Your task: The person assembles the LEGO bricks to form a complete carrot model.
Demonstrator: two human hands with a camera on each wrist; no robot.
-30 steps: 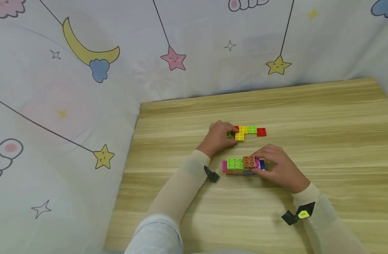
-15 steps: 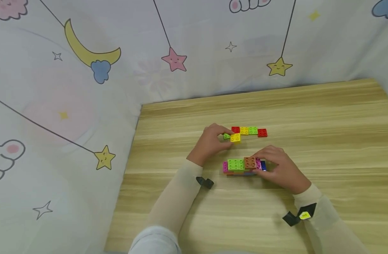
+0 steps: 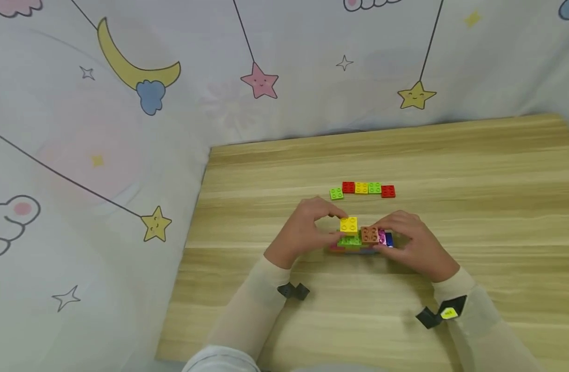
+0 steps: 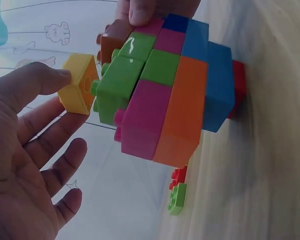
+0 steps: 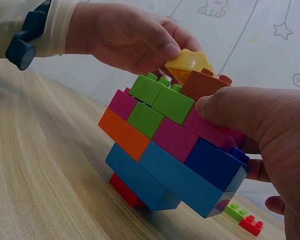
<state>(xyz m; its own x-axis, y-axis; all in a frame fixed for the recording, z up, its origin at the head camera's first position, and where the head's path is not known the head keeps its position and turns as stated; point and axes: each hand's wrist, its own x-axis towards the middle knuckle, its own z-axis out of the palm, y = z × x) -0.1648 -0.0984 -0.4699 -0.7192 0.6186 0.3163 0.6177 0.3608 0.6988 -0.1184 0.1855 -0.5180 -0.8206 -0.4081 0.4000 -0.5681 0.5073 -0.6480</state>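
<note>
Between thumb and fingertips, my left hand (image 3: pixel 307 230) pinches a yellow toy brick (image 4: pixel 78 84), tilted just above the green bricks (image 5: pixel 162 95) on top of a stacked block build. My right hand (image 3: pixel 414 243) grips the build's right end, its thumb on a magenta brick (image 5: pixel 209 122). Next to that thumb a brown brick (image 3: pixel 370 234) sits on the top layer. Lower layers show an orange brick (image 5: pixel 124 134), a dark blue brick (image 5: pixel 212 162), light blue bricks (image 5: pixel 182 172) and a red brick (image 5: pixel 125 190) at the bottom.
Behind the build, a row of loose bricks lies on the wooden table (image 3: pixel 475 206): a green brick (image 3: pixel 336 194), a red brick (image 3: pixel 348 187), a yellow brick (image 3: pixel 361 188), another green and another red brick (image 3: pixel 388 191). A patterned curtain (image 3: pixel 312 103) borders the table.
My left hand has lifted the yellow brick from in front of the loose row and brought it toward me, over the build. My right hand stays on the build's right end.
</note>
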